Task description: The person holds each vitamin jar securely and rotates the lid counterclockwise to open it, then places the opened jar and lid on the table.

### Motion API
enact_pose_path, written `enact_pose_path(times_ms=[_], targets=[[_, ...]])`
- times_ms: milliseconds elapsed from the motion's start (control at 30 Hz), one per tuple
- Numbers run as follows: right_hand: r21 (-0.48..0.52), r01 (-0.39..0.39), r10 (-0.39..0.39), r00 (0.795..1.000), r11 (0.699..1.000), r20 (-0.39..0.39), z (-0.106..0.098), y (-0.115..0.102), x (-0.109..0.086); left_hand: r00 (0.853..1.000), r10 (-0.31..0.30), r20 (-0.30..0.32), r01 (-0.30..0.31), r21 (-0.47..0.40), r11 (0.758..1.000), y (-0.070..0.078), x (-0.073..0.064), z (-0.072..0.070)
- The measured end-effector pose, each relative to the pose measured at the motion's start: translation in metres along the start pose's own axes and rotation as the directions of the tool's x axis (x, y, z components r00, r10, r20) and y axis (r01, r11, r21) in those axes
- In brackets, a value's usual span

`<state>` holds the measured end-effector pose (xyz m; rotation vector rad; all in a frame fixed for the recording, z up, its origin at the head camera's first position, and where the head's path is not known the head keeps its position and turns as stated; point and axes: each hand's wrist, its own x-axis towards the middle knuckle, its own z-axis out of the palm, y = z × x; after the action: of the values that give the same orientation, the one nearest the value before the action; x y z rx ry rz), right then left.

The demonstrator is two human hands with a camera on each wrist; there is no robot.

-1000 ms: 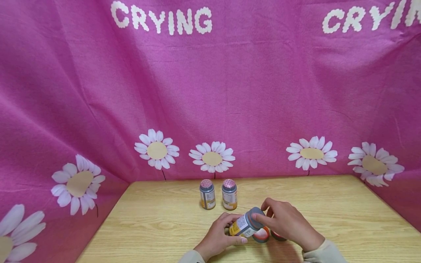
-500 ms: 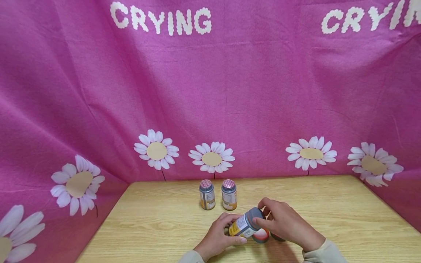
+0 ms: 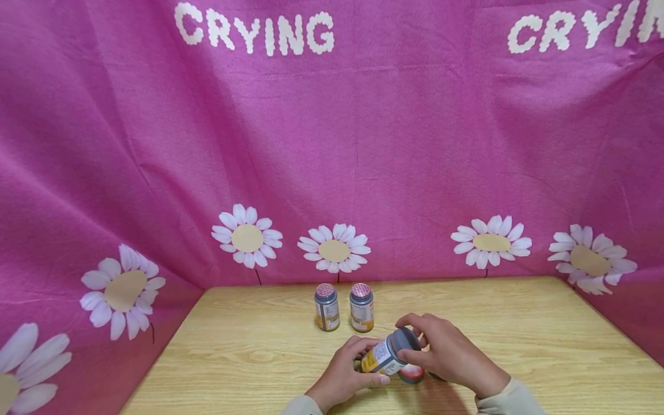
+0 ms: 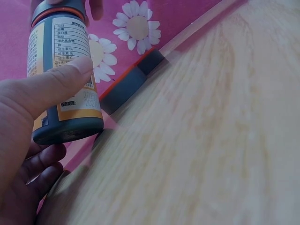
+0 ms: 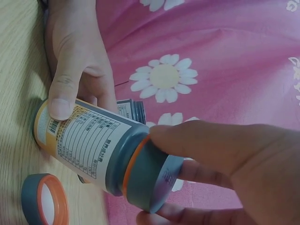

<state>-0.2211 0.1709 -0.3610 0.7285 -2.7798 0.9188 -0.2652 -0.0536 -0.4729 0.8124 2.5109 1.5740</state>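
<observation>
My left hand (image 3: 339, 372) grips a grey pill bottle (image 3: 381, 357) with a yellow and white label, tilted above the table with its top to the right. In the left wrist view, the thumb lies across the bottle's label (image 4: 70, 44). A grey screw lid (image 5: 152, 176) with an orange rim sits on the bottle's neck. My right hand (image 3: 451, 351) pinches this lid between thumb and fingers. Below the bottle lies a loose lid (image 3: 412, 376), its orange inside upward. A second loose lid (image 4: 152, 61) is mostly hidden by the right hand in the head view.
Two similar bottles stand upright without lids, one on the left (image 3: 327, 314) and one on the right (image 3: 362, 314), with pink patterned seals on top. Behind the wooden table (image 3: 249, 346) hangs a pink cloth (image 3: 394, 144) with daisies.
The right hand's fingers have shifted leftward round the far side of the lid, and its thumb has moved slightly. The left hand and bottle stay nearly still.
</observation>
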Motion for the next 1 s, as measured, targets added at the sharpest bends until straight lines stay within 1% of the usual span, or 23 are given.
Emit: enact_pose_path(times_ms=[167,267,367,467,567,633,700,800,900,1000], targets=[[-0.025,0.066,-0.067,0.997,0.997,-0.043,-0.003,0.001,-0.003,1.0,-0.029,0.003,0.029,-0.012,1.0,0.001,0.001,0.0],[-0.04,0.089,-0.092,0.994,0.995,-0.06,-0.004,0.001,-0.003,0.999,-0.035,0.001,0.035,-0.013,0.999,0.001,0.001,0.0],[-0.036,0.073,-0.075,0.995,0.997,-0.064,-0.006,0.001,-0.003,0.999,-0.034,-0.006,0.034,-0.013,0.999,0.0,0.001,0.001],[-0.013,0.036,-0.037,0.998,0.999,-0.059,-0.008,0.001,-0.003,1.0,-0.026,-0.017,0.025,-0.016,1.0,0.0,0.0,0.002],[0.005,0.01,-0.01,0.998,1.0,-0.061,-0.009,0.001,-0.002,0.999,-0.006,-0.035,0.005,-0.023,1.0,-0.001,0.001,0.002],[0.007,-0.003,0.003,0.998,1.0,-0.065,-0.008,0.001,-0.002,0.999,-0.004,-0.052,0.003,-0.034,0.999,-0.002,0.001,0.002],[0.006,-0.005,0.005,0.997,1.0,-0.072,-0.008,0.002,-0.001,0.997,-0.006,-0.071,0.003,-0.038,0.999,-0.002,0.003,0.002],[0.012,-0.003,0.004,0.997,1.0,-0.073,-0.008,0.002,-0.001,0.994,-0.026,-0.102,0.021,-0.047,0.999,-0.003,0.007,0.004],[0.029,0.031,-0.028,0.997,0.999,-0.07,-0.007,0.004,0.0,0.991,-0.027,-0.132,0.022,-0.043,0.999,-0.004,0.011,0.005],[0.05,0.038,-0.035,0.998,0.998,-0.052,-0.007,0.005,-0.001,0.988,-0.021,-0.15,0.015,-0.042,0.999,-0.004,0.015,0.007]])
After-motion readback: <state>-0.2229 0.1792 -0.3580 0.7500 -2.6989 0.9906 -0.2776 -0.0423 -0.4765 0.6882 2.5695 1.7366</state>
